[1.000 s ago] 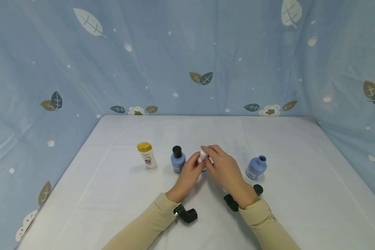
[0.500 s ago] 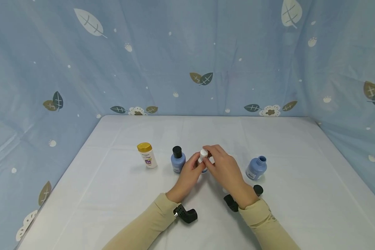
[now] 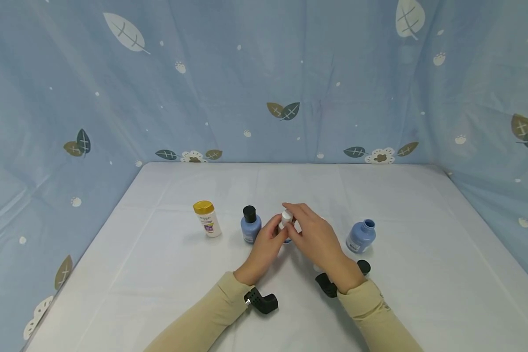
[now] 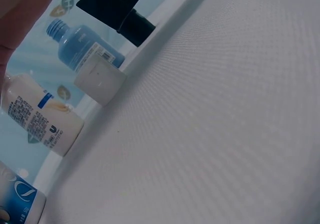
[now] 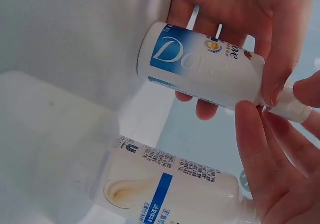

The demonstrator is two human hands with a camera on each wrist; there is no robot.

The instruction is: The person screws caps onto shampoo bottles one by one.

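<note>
My left hand [image 3: 265,244] holds a white Dove bottle [image 5: 200,66] with a blue label, its fingers wrapped round the body and its thumb at the neck. The bottle's small white cap [image 3: 287,215] sits at its top, between the thumb and fingers of my right hand [image 3: 319,239]. Behind that hand, a second white bottle [image 5: 172,184] with a blue stripe stands close by; the head view mostly hides it. To the left of the left hand is a blue bottle [image 3: 251,228] with a black cap.
A white bottle with a gold lid [image 3: 203,207] stands further left. On the right is a blue bottle [image 3: 361,237] with an uncapped neck. A black cap [image 3: 363,267] and a loose white cap [image 4: 100,78] lie near the right wrist, on the white tabletop [image 3: 422,234].
The right fingers have shifted round the white cap: they covered its top a second ago, and now the top shows with the index finger stretched beyond it. The left hand stays put.
</note>
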